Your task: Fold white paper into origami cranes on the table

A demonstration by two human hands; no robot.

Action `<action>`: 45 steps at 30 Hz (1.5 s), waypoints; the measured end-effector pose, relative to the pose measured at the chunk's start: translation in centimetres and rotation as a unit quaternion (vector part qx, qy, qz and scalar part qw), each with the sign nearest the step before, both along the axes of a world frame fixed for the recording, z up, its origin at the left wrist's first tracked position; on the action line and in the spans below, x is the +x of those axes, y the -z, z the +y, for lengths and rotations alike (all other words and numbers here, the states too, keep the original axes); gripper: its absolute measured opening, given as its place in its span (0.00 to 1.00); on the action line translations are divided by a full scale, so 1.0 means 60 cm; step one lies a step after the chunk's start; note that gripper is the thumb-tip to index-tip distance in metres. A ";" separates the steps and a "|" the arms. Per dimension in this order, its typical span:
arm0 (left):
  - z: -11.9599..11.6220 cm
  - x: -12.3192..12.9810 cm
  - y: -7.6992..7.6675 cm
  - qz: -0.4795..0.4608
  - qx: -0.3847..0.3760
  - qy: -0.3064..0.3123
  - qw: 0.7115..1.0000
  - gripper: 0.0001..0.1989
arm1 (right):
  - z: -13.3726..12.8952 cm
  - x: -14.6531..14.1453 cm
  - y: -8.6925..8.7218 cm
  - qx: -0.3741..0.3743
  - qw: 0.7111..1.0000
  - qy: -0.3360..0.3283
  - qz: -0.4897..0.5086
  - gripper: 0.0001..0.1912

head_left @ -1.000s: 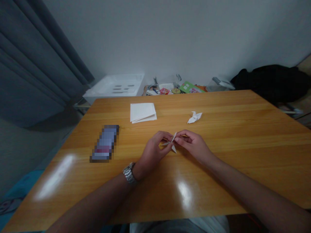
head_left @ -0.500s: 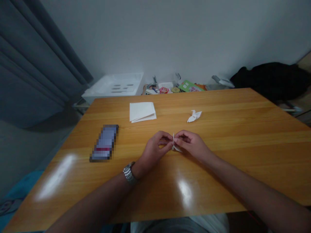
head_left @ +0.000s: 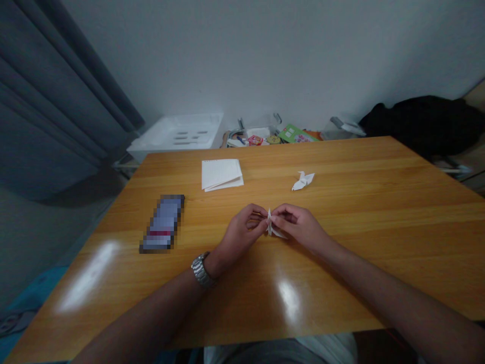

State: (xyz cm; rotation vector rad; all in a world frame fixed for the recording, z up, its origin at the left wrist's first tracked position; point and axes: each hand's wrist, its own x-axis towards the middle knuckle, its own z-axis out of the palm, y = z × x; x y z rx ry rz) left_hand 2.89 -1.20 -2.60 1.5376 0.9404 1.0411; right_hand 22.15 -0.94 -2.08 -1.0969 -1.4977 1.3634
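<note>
Between my hands, just above the wooden table [head_left: 341, 242], is a small piece of folded white paper [head_left: 270, 228]. A narrow point of it stands up and a flap reaches out to the lower right. My left hand [head_left: 246, 227], below a metal wristwatch [head_left: 202, 270], pinches its left side between thumb and fingers. From the right, my right hand [head_left: 297, 222] pinches the other side. My fingertips cover much of the paper. Beyond my right hand lies a folded white paper bird [head_left: 303, 181], touched by neither hand.
Sheets of lined paper [head_left: 222, 175] lie folded at the back of the table. A phone with a blurred screen [head_left: 162, 223] is at the left. Past the far edge stand a white tray-like box [head_left: 178, 132] and assorted items with a green booklet [head_left: 297, 134]. Black cloth [head_left: 424, 124] is at right.
The folded paper has opened slightly between my fingers, and its lower-right flap reaches further out. Both hands keep their pinch in nearly the same place.
</note>
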 end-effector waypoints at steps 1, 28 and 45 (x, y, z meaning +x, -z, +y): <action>0.000 0.000 -0.001 0.000 0.003 0.000 1.000 0.10 | 0.000 0.000 -0.001 0.000 1.000 -0.001 0.001 0.13; 0.005 -0.002 -0.009 -0.008 -0.023 -0.002 1.000 0.11 | 0.003 0.002 0.002 0.036 0.999 -0.009 -0.024 0.13; 0.006 -0.005 -0.010 -0.022 0.017 -0.011 1.000 0.11 | 0.000 0.007 0.007 -0.131 0.983 -0.094 0.090 0.17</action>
